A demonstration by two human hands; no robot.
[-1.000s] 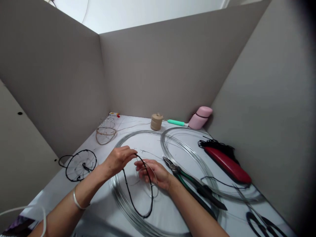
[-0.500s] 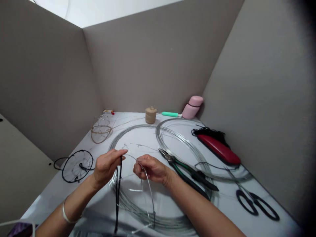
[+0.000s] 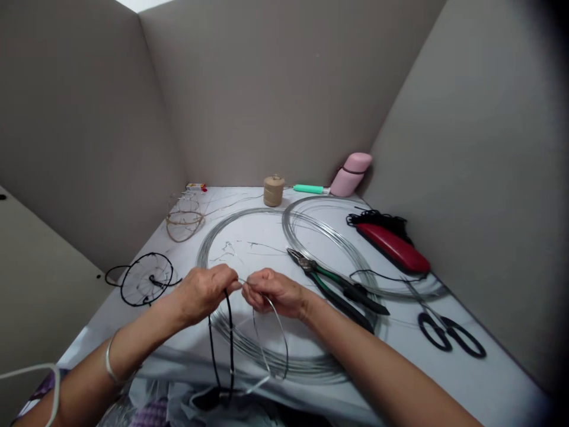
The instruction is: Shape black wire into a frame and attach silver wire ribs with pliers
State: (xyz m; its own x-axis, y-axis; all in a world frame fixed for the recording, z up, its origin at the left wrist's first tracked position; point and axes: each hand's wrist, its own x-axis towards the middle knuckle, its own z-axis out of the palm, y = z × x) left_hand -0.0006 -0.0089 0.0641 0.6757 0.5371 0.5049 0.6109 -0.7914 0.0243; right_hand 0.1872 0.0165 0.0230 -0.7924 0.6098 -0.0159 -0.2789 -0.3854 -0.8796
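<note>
My left hand (image 3: 205,292) is closed around a black-wrapped wire loop (image 3: 221,350) that hangs down toward my lap. My right hand (image 3: 272,292) pinches a bare silver wire ring (image 3: 274,344) just to its right. The two hands nearly touch over the front of a large coil of silver wire (image 3: 208,243) lying flat on the white table (image 3: 400,344). A short piece of thin wire runs between my fingertips.
Green-handled pliers (image 3: 336,287) lie right of my hands, black scissors (image 3: 451,336) farther right. A second wire coil (image 3: 311,222), a red tool with black cord (image 3: 393,246), a twine spool (image 3: 273,190), a pink object (image 3: 350,173) and a black wire frame (image 3: 144,286) surround them. Grey panels wall the table.
My hands have drawn together and closer to me. The black loop, held open and wide a second ago, now hangs narrow from my left hand. The view tilted down.
</note>
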